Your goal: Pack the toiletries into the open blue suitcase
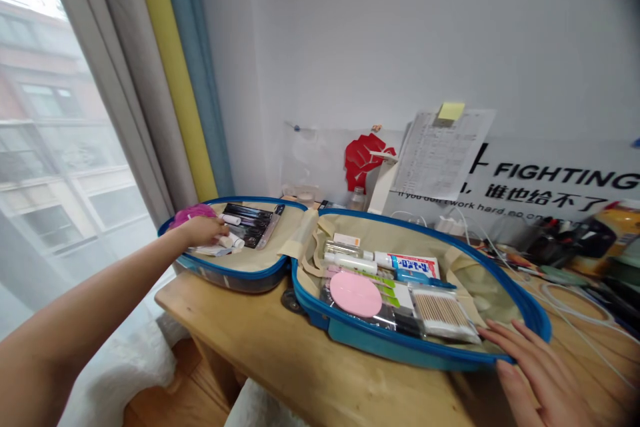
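Note:
A small blue-rimmed suitcase [420, 345] lies unfolded on the wooden desk, beige lining showing in both halves. My left hand [204, 231] reaches into its left half, fingers bent downward beside a purple bundle [193, 213], small white items [235, 240] and a clear pack of dark, slender tools [255, 223]. Its fingertips are too small and blurred to show a grip. Over the near rim of the right half, my right hand [537, 370] rests with fingers stretched. Close to it is a pack of cotton swabs [445, 313]; farther left are a pink round item [355, 293] and a toothpaste box [417, 263].
The suitcase's left half overhangs the desk [240, 320] edge near the window curtains [175, 73]. White cables [575, 300] and dark clutter [555, 237] lie to the right. Behind stand a small glass bottle [357, 200] and a wall sheet with printed words [550, 180].

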Action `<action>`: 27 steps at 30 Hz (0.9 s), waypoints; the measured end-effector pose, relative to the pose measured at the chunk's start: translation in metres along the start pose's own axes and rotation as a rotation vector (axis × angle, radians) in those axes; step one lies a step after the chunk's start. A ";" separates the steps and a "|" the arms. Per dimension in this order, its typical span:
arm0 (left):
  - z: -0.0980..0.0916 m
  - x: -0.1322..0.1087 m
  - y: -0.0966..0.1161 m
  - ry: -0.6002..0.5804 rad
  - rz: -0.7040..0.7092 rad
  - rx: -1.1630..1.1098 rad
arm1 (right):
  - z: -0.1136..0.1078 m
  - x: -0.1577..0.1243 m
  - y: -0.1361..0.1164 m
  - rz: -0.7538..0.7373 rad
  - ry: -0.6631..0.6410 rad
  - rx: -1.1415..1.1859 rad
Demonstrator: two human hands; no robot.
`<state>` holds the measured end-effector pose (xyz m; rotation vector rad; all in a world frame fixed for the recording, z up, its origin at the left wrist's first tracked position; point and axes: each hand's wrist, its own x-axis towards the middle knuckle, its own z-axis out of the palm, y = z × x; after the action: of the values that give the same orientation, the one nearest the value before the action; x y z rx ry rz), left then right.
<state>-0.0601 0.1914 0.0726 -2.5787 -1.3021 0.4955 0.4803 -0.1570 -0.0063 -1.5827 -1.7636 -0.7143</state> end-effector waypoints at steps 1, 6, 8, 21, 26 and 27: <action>-0.001 -0.001 0.000 0.013 0.002 -0.022 | 0.000 0.000 0.000 -0.001 0.001 -0.002; -0.014 -0.011 0.009 0.071 -0.114 -0.132 | -0.001 0.001 -0.001 0.019 -0.002 0.007; -0.029 -0.015 0.017 0.144 -0.201 -0.175 | -0.001 0.001 -0.001 0.021 -0.002 0.010; -0.157 0.040 0.196 0.325 0.380 -0.374 | -0.006 0.007 -0.010 0.007 0.023 -0.025; -0.147 0.075 0.248 0.099 0.408 -0.269 | -0.009 0.008 -0.010 0.046 -0.007 -0.017; -0.145 0.080 0.253 0.083 0.410 -0.269 | -0.009 0.007 -0.010 0.057 -0.011 -0.013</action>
<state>0.2270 0.1021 0.1057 -3.0714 -0.8618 0.2861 0.4710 -0.1604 0.0051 -1.6423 -1.7180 -0.6924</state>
